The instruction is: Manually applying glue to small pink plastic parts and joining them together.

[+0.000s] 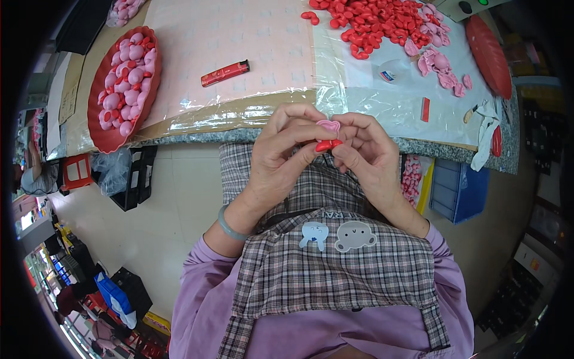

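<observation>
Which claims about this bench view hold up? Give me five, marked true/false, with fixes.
1. The left hand and right hand together hold a small pink piece and a small red piece. True.
2. The lighter lies to the right of both hands. False: the lighter lies to their left, beyond them.
3. A heap of loose red pieces lies on the far right part of the table. True.
4. The pale bangle is on the right wrist. False: the bangle is on the left wrist.
5. The apron is plain purple. False: the apron is plaid; the sleeves are purple.
</observation>
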A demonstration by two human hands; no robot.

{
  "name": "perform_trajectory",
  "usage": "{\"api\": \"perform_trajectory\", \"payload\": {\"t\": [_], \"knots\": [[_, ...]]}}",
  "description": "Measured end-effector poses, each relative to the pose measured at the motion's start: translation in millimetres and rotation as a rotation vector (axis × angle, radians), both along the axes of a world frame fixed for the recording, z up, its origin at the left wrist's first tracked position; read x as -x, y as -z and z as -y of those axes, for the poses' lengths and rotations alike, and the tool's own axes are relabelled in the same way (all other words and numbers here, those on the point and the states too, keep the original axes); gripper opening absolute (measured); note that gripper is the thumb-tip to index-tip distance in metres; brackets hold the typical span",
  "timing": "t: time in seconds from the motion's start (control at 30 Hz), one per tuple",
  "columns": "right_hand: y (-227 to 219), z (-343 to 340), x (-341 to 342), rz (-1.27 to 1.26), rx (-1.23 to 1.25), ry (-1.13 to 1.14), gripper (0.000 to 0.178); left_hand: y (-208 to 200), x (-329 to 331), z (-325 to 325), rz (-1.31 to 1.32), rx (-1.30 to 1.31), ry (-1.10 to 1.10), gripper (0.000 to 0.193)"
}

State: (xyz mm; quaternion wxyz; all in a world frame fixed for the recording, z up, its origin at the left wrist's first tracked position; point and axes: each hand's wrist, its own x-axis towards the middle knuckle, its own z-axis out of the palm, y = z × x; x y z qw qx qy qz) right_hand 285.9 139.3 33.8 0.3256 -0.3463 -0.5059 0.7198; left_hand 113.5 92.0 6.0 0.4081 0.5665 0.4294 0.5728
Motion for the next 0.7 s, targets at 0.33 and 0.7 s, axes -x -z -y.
{"api": "perform_trajectory", "payload": {"t": [0.33, 0.7], "knots": [[8.4, -4.9, -1.0, 0.192, -0.533, 0.073, 0.043, -10.3, -5.0, 6.1, 0.382, 0.181, 0.044, 0.042], [4.5, -0.3, -3.9, 0.277, -0.78, 0.088, 0.046, -3.9, -4.7, 7.2, 0.334, 0.091, 0.033, 0.039]]}}
